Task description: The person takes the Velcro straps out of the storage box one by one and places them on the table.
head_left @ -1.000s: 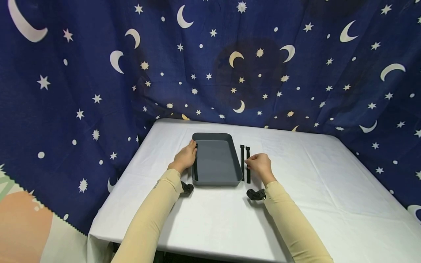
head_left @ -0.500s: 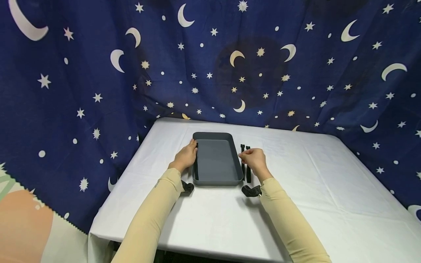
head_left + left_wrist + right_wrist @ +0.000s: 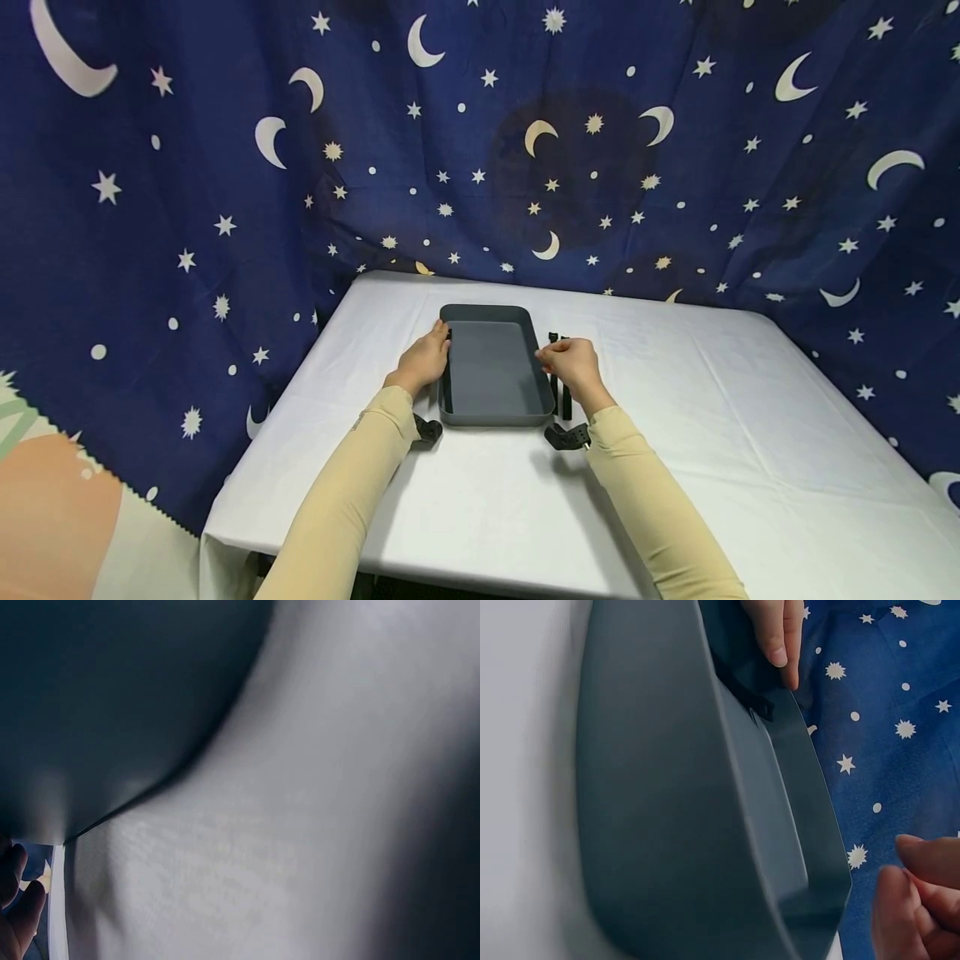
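Observation:
A dark grey rectangular tray [image 3: 491, 358] lies on the white table. My left hand [image 3: 422, 358] grips its left wall, thumb side over the rim; fingertips show at the lower left of the left wrist view. Inside, along that wall, a black strap [image 3: 447, 387] lies lengthwise, its end [image 3: 761, 706] seen in the right wrist view. Over the right rim hovers my right hand [image 3: 573, 362], fingers curled, thumb and forefinger close together, with nothing visible between them. Partly under it, two more black straps [image 3: 553, 337] [image 3: 566, 404] lie beside the tray.
The white-covered table [image 3: 480, 500] extends around the tray, its near edge toward me. Behind stands a dark blue curtain [image 3: 480, 150] with moons and stars. Black camera mounts [image 3: 566, 437] [image 3: 428, 430] stick out from both wrists, low over the cloth.
My right hand has moved left from the outer strap to the tray's right rim; both straps beside the tray remain in place. My left hand stays on the tray's left wall.

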Demonstrator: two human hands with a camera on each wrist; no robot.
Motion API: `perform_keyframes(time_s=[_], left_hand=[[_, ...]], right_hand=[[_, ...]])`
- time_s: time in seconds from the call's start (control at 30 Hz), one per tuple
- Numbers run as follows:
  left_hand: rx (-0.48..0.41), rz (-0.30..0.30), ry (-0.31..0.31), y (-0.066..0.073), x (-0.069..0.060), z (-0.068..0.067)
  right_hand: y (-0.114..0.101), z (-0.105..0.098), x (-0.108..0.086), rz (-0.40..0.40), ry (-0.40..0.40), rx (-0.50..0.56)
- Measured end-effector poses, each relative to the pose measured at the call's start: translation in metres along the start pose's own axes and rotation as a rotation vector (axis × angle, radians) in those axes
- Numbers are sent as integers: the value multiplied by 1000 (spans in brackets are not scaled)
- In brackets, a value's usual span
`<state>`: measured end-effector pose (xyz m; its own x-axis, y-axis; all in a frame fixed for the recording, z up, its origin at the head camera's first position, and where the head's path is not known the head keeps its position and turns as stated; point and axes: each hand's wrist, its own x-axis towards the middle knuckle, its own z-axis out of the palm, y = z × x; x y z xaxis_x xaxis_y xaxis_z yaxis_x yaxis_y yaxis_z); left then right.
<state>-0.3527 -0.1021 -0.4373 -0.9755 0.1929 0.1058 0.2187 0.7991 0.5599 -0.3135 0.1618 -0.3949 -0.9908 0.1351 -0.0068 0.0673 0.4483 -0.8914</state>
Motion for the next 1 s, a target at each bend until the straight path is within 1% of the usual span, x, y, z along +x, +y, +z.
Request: perform_keyframes(time_s=[0.2, 0.43, 0.7, 0.8, 1.0], left_hand=[[-5, -7, -12, 2, -2, -1], [4, -7, -6, 3, -2, -1], [0, -5, -4, 1, -1, -1], [5, 0, 2, 0, 0, 0], [6, 17, 14, 0, 0, 0]], right_hand=[[-3, 5, 1, 14, -12, 20], [-8, 10, 0, 11, -18, 59], [-7, 18, 1, -12, -30, 36], [-6, 22, 1, -33, -45, 59], [-7, 29, 1, -33, -62, 107]])
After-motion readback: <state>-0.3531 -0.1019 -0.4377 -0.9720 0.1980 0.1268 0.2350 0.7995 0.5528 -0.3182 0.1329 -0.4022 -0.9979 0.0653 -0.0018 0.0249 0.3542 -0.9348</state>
